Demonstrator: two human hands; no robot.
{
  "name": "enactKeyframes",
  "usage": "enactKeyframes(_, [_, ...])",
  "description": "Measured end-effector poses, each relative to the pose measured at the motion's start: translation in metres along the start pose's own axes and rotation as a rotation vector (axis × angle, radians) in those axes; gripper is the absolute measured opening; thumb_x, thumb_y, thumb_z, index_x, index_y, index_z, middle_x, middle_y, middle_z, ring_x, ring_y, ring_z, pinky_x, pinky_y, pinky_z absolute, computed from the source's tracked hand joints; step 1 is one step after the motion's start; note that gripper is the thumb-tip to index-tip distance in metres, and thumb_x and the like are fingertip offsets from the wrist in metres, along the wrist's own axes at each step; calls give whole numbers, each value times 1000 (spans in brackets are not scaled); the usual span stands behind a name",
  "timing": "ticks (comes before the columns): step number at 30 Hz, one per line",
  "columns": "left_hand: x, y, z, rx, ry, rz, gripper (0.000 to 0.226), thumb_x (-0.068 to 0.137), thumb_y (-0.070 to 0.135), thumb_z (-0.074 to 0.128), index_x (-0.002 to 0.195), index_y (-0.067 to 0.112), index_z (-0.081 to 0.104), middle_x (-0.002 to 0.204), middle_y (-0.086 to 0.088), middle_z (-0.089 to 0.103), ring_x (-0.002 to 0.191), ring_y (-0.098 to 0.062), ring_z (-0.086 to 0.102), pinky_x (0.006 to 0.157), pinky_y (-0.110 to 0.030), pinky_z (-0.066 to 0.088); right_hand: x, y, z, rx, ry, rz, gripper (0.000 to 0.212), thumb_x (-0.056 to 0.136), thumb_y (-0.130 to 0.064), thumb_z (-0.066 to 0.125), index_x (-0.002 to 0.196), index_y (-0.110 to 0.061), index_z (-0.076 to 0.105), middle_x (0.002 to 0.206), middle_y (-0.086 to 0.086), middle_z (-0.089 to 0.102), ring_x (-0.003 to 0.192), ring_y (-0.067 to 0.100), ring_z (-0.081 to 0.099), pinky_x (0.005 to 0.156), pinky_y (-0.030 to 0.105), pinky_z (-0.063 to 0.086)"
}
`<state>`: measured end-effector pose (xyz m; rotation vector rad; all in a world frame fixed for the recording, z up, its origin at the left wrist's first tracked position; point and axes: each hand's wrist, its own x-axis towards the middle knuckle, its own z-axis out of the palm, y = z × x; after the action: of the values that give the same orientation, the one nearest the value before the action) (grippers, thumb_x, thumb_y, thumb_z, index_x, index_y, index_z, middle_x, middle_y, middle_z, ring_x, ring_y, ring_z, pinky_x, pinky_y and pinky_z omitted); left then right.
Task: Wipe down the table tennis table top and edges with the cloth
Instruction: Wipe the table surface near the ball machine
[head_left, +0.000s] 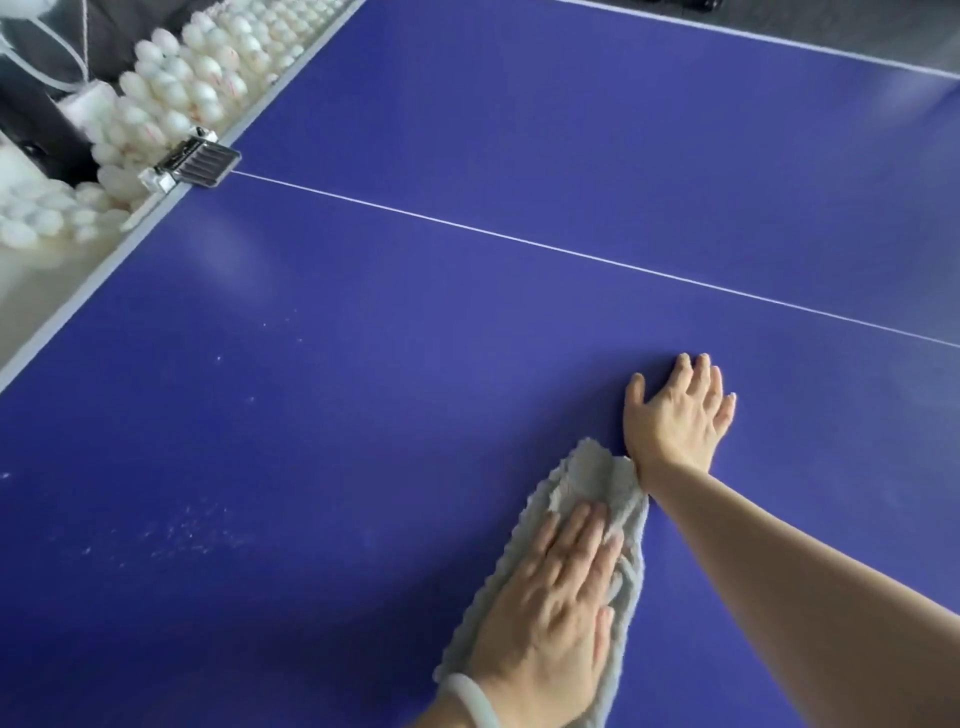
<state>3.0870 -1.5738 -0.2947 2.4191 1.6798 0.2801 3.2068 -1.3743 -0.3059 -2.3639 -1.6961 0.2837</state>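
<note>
The blue table tennis table top (467, 338) fills almost the whole view, with a thin white centre line (519, 241) running across it from the left edge towards the right. The pale grey, nubbly cloth (587, 478) lies on the near part of the surface, bunched into a long strip that points away from the person. The left hand (556, 603) lies palm down on top of the cloth with its fingers straight and close together, pressing it flat against the table rather than curling round it. A pale bangle (475, 699) sits on that wrist. The right hand (675, 415) rests flat on the bare blue surface just beyond the far end of the cloth, with its fingers spread and straight and holding nothing; its wrist touches the cloth's far corner. To the left of the cloth, a scatter of white specks (182, 530) lies on the surface. Along the table's grey left edge (67, 312) a dark ridged clamp (202, 161) grips the rim where the centre line ends, and beyond that edge lies a heap of white table tennis balls (171, 83)
</note>
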Motion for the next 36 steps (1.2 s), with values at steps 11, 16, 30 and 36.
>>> enactKeyframes(11, [-37, -118, -31, 122, 76, -486, 62, 99, 34, 13, 156, 11, 17, 163, -9, 15, 151, -18, 11, 123, -38, 3, -13, -1, -5, -165, -111, -105, 66, 105, -36, 29, 157, -1, 10, 165, 19, 3, 153, 34, -1, 122, 53, -3])
enactKeyframes(16, [-41, -125, -29, 71, 42, -494, 61, 101, 32, 21, 157, 13, 10, 165, -9, 7, 152, -20, 1, 124, -40, 1, -142, 16, -22, -51, -167, -474, 62, 104, -25, 40, 156, -1, 16, 166, 13, 7, 154, 25, 0, 125, 41, -5])
enactKeyframes(30, [-154, -16, -10, -31, 29, -148, 61, 103, 36, 28, 155, 6, 18, 163, -13, 12, 152, -24, 5, 122, -43, 6, -264, 20, -2, -85, -176, -366, 62, 103, -33, 18, 158, -7, 7, 164, 0, -6, 151, 9, -11, 123, 32, -13])
enactKeyframes(36, [-164, -125, -40, 134, 16, -53, 58, 102, 34, 21, 156, 14, 19, 163, -7, 18, 151, -22, 14, 123, -42, 8, -268, 17, -2, -147, -160, -363, 67, 103, -41, 24, 158, -7, 8, 167, 4, -2, 153, 14, -9, 124, 34, -11])
